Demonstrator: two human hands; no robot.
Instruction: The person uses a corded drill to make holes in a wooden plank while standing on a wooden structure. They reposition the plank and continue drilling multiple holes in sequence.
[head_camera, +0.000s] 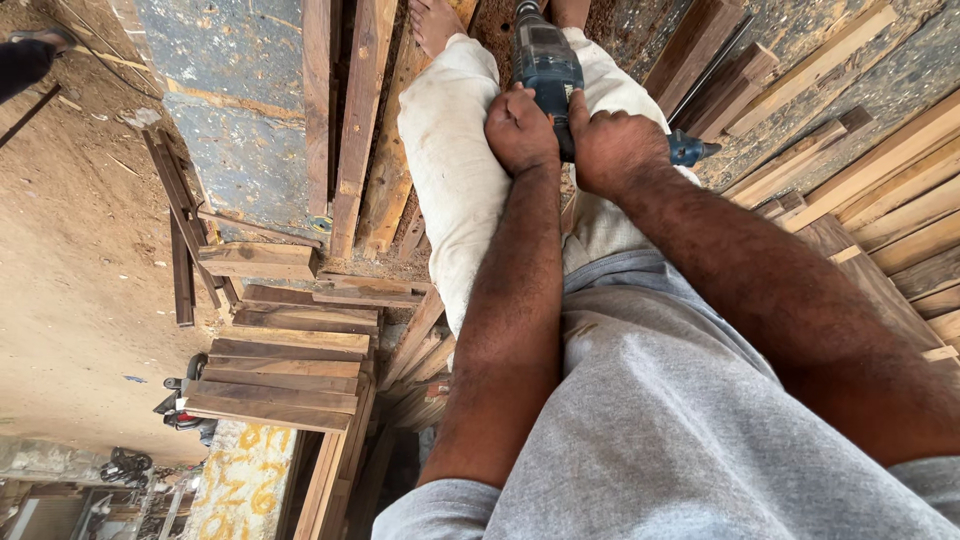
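Head view: a blue-grey drill (546, 62) is gripped by both hands above the person's pale trouser legs (452, 160). The left hand (520, 130) is closed into a fist against the drill's body, and the right hand (615, 150) is wrapped around its handle, whose blue end (690, 150) sticks out past the knuckles. Planks (880, 170) are stacked at the right, and short boards (285, 370) are piled at lower left beside the sandy floor (70, 250).
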